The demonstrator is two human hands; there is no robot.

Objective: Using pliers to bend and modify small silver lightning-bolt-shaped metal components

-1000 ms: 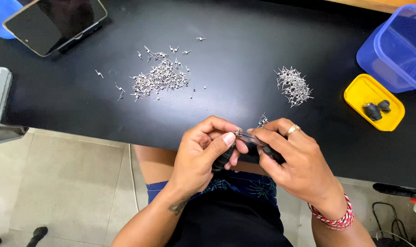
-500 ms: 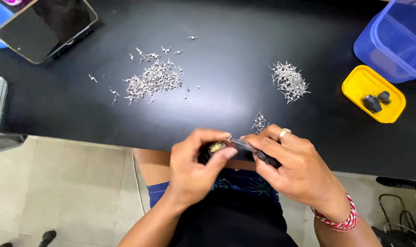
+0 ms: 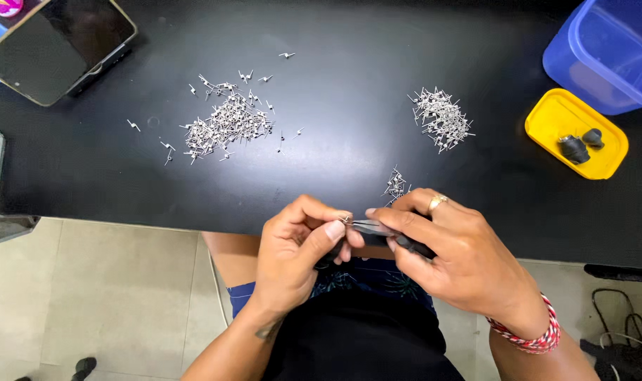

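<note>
Just off the near edge of a matte black counter (image 3: 335,162), the left hand (image 3: 296,257) pinches a tiny metal pin (image 3: 345,219) between thumb and fingertip. The right hand (image 3: 458,257), with a gold ring and a red-and-white thread bracelet, is closed around slim dark pliers (image 3: 377,229) whose tip meets the pin. A small cluster of pins (image 3: 395,185) lies on the counter just beyond the hands. Farther off are a loose, spiky heap of silvery pins (image 3: 225,123) on the left and a tighter heap (image 3: 441,120) on the right. A glossy yellow plastic lid (image 3: 557,116) holds two black rubbery pieces (image 3: 580,144) beside a translucent blue tub (image 3: 606,53). A dark-screened phone (image 3: 56,46) lies at the far left.
</note>
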